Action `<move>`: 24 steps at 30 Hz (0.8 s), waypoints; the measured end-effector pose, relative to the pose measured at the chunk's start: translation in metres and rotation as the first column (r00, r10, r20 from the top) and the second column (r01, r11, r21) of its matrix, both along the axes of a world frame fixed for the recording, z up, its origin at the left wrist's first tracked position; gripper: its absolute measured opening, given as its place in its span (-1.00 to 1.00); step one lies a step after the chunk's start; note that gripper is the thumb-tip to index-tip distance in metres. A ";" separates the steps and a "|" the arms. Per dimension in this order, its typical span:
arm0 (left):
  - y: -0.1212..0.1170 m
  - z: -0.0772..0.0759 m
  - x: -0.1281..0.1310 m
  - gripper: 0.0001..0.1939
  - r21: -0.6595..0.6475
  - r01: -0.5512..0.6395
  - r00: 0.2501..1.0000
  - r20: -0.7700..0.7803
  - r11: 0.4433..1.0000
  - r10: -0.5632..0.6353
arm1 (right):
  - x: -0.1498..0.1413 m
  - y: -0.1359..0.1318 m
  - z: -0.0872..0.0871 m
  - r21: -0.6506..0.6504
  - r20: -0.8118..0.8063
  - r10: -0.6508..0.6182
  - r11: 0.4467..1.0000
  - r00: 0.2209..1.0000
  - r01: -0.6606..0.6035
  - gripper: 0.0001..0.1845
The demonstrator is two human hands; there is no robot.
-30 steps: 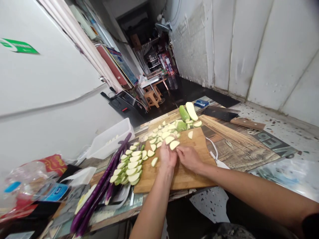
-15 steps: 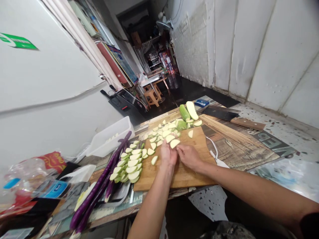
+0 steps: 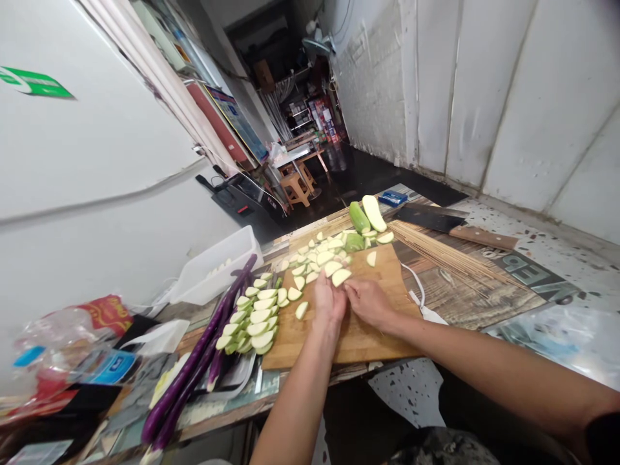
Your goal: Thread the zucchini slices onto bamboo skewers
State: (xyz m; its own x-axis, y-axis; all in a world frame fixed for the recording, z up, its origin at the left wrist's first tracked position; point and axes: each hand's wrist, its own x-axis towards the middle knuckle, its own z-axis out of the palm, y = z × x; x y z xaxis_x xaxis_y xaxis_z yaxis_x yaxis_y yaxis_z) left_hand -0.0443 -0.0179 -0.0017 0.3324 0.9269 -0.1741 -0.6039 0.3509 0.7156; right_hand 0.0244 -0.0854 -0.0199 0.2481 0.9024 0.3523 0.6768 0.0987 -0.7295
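Note:
Both my hands rest together on a wooden cutting board [image 3: 372, 336]. My left hand [image 3: 328, 302] is closed, its fingers curled and touching my right hand. A pale green squash slice [image 3: 340, 276] lies right at its fingertips. My right hand [image 3: 369, 302] is also closed in a pinch against the left; what the fingers hold is hidden. A loose heap of cut slices [image 3: 317, 255] covers the far end of the board. Two long squash halves [image 3: 365, 216] lie beyond it.
Stacked slices [image 3: 254, 323] sit on a tray left of the board, beside long purple eggplants [image 3: 203, 349]. A white tub [image 3: 213, 271] stands behind them. Bamboo skewers [image 3: 445, 255] and a cleaver [image 3: 436, 221] lie on the right. Plastic bags [image 3: 62, 349] fill the near left.
The hands have stayed together on the board, shifting only slightly away from me; the view has tilted a little.

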 end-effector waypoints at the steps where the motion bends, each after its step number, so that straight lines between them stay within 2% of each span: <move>1: 0.000 0.000 0.000 -0.70 0.002 0.007 1.000 -0.002 1.000 -0.007 | 0.000 0.000 0.000 0.000 -0.001 -0.002 1.000 1.000 0.002 -0.71; 8: 0.007 -0.003 -0.005 -0.61 -0.013 0.031 0.997 0.068 0.999 -0.030 | 0.000 -0.002 0.000 0.024 -0.007 -0.006 1.000 1.000 0.006 -0.70; 12: 0.014 -0.001 -0.012 -0.53 -0.039 -0.004 0.996 0.088 0.999 0.007 | 0.002 -0.005 -0.001 0.043 0.023 0.036 0.998 0.999 -0.037 -0.70; 15: 0.015 0.004 -0.015 -0.57 -0.030 -0.063 0.992 0.112 0.998 0.066 | 0.004 -0.007 -0.002 0.047 0.044 0.078 0.996 0.996 -0.080 -0.69; 19: 0.011 0.011 -0.012 -0.64 -0.011 -0.046 0.993 0.107 0.999 0.047 | 0.005 -0.007 -0.003 0.036 0.058 0.126 0.991 0.990 -0.129 -0.68; 24: 0.009 0.010 -0.006 -0.71 -0.043 -0.091 0.986 0.133 0.995 0.096 | 0.005 -0.007 -0.006 0.023 0.084 0.142 0.989 0.986 -0.145 -0.70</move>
State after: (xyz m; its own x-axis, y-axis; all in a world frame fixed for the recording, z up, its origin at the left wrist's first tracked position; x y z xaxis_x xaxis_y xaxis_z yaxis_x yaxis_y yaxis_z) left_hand -0.0506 -0.0086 0.0087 0.2674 0.9489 -0.1675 -0.7256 0.3126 0.6130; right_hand 0.0289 -0.0920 -0.0259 0.0860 0.9157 0.3926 0.7114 0.2194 -0.6676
